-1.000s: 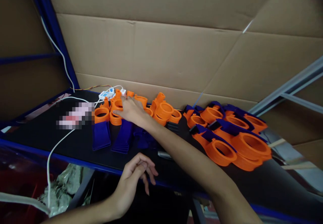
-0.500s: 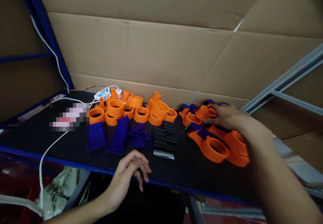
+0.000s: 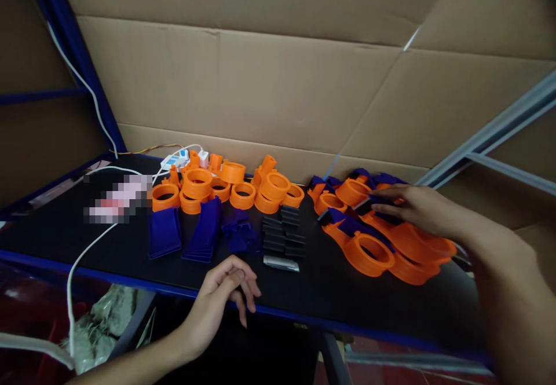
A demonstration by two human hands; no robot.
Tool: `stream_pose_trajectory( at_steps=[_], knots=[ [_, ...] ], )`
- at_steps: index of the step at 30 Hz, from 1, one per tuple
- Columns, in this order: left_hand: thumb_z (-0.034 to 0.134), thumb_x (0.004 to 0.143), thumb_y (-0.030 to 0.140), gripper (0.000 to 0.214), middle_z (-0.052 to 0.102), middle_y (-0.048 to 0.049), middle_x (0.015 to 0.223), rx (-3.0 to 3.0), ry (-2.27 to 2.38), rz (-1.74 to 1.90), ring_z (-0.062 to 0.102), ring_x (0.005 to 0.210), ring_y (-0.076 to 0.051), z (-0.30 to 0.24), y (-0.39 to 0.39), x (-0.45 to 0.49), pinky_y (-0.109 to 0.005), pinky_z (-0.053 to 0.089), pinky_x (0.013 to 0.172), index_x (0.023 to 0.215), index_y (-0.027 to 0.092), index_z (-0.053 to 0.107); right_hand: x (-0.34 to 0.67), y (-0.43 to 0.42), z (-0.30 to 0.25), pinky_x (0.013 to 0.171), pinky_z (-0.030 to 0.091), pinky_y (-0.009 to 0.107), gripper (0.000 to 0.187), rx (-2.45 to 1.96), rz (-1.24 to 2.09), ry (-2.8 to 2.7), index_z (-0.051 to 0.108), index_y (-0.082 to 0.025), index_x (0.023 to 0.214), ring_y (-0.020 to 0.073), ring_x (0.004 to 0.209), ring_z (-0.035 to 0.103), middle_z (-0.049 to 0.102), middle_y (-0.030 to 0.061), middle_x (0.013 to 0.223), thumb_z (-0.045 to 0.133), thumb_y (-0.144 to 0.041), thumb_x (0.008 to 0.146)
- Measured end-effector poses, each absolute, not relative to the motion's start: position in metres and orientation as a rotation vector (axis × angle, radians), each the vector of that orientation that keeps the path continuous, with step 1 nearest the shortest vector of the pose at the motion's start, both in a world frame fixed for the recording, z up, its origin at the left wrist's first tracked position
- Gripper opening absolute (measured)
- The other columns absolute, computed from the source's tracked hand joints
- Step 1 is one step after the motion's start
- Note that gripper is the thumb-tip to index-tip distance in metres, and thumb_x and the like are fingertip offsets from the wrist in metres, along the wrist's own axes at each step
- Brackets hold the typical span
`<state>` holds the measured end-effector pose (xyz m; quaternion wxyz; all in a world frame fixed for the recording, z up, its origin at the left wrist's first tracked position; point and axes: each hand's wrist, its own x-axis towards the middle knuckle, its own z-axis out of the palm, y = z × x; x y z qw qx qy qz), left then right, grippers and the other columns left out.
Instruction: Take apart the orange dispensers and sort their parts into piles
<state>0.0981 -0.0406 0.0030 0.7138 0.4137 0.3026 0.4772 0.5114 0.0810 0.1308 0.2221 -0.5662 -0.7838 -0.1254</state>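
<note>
Right hand shifted from loose orange rings to orange-and-blue holders

Holders: overlapping, right side of black table. Right fingers over one, slightly parted; grip cannot be told. Left hand: empty, loosely curled, near table's front edge.

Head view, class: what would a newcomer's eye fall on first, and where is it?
Probably the bright orange rings, clustered along the back of the black tabletop. On the right, more orange pieces carry blue parts, with the right hand among them. The loosely curled left hand shows at the front edge.
</note>
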Motion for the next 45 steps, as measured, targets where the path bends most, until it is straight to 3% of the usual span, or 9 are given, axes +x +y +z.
stream_pose_trajectory(
  at_steps=[4,8,12,17,21,23,33,40,45],
  knots=[
    [0.052,0.097,0.033,0.026,0.071,-0.0134,0.094,0.962,0.549,1.025,0.068,0.083,-0.024,0.007,-0.041,0.098,-0.031,0.055,0.059,0.101,0.015,0.07,0.495,0.07,0.168,0.083,0.056,0.046,0.034,-1.474,-0.375,-2.456,0.076,-0.023,0.114,0.0315,0.1,0.069,0.072,0.0136,0.114,0.056,-0.043,0.095],
    [0.061,0.093,0.036,0.044,0.06,-0.0169,0.138,0.986,0.348,1.028,0.053,0.13,-0.035,0.013,-0.046,0.102,-0.049,0.052,0.096,0.135,0.021,0.061,0.39,0.016,0.176,0.08,0.055,0.04,0.038,-1.277,-0.457,-2.464,0.072,-0.018,0.12,0.0219,0.09,0.067,0.069,0.0134,0.104,0.048,-0.04,0.1],
    [0.066,0.091,0.04,0.05,0.057,-0.0092,0.146,0.759,0.249,1.094,0.047,0.138,-0.032,0.015,-0.058,0.107,-0.048,0.041,0.111,0.139,0.029,0.059,0.284,-0.043,0.146,0.079,0.059,0.036,0.033,-1.052,-0.285,-2.505,0.069,-0.015,0.122,0.0214,0.09,0.066,0.07,0.0112,0.104,0.06,-0.029,0.093],
    [0.058,0.097,0.035,0.03,0.064,-0.0071,0.139,0.426,0.452,1.137,0.052,0.135,-0.027,0.02,-0.069,0.1,-0.04,0.044,0.109,0.122,0.025,0.071,0.25,-0.058,0.121,0.089,0.059,0.039,0.053,-0.976,-0.11,-2.482,0.06,-0.011,0.131,0.0264,0.106,0.064,0.07,0.0121,0.117,0.073,-0.037,0.087],
    [0.057,0.096,0.038,0.039,0.063,-0.0146,0.138,0.451,0.467,1.185,0.056,0.129,-0.034,0.033,-0.066,0.091,-0.045,0.051,0.099,0.13,0.02,0.063,0.261,-0.049,0.121,0.079,0.059,0.031,0.027,-0.952,0.036,-2.445,0.064,-0.017,0.122,0.0174,0.09,0.068,0.073,0.0049,0.104,0.06,-0.024,0.096],
    [0.057,0.096,0.038,0.041,0.06,-0.0155,0.141,0.483,0.501,1.205,0.056,0.129,-0.035,0.037,-0.064,0.089,-0.044,0.053,0.096,0.132,0.02,0.06,0.264,-0.051,0.116,0.07,0.058,0.03,0.02,-0.901,-0.024,-2.48,0.066,-0.016,0.114,0.0167,0.081,0.068,0.074,0.004,0.096,0.054,-0.018,0.098],
    [0.071,0.087,0.024,0.035,0.065,-0.0136,0.134,0.529,0.702,1.111,0.062,0.122,-0.031,0.032,-0.059,0.087,-0.035,0.055,0.09,0.121,0.019,0.065,0.267,-0.061,0.095,0.069,0.061,0.032,0.04,-0.795,-0.52,-2.581,0.064,-0.002,0.117,0.0223,0.086,0.071,0.074,0.0158,0.099,0.033,0.0,0.092],
    [0.074,0.083,0.024,0.032,0.07,-0.0145,0.124,0.458,0.733,1.091,0.067,0.112,-0.033,0.027,-0.066,0.09,-0.041,0.058,0.085,0.114,0.018,0.068,0.275,-0.053,0.088,0.064,0.061,0.03,0.041,-0.829,-0.205,-2.536,0.063,-0.007,0.119,0.0212,0.084,0.073,0.075,0.0115,0.098,0.035,0.0,0.09],
    [0.069,0.086,0.028,0.04,0.06,-0.0183,0.141,0.52,0.495,1.165,0.054,0.131,-0.038,0.034,-0.071,0.077,-0.047,0.053,0.097,0.124,0.018,0.065,0.297,-0.022,0.111,0.07,0.06,0.028,0.022,-1.152,0.068,-2.282,0.072,-0.018,0.104,0.0183,0.08,0.075,0.078,0.0061,0.095,0.051,-0.017,0.097]
  ],
)
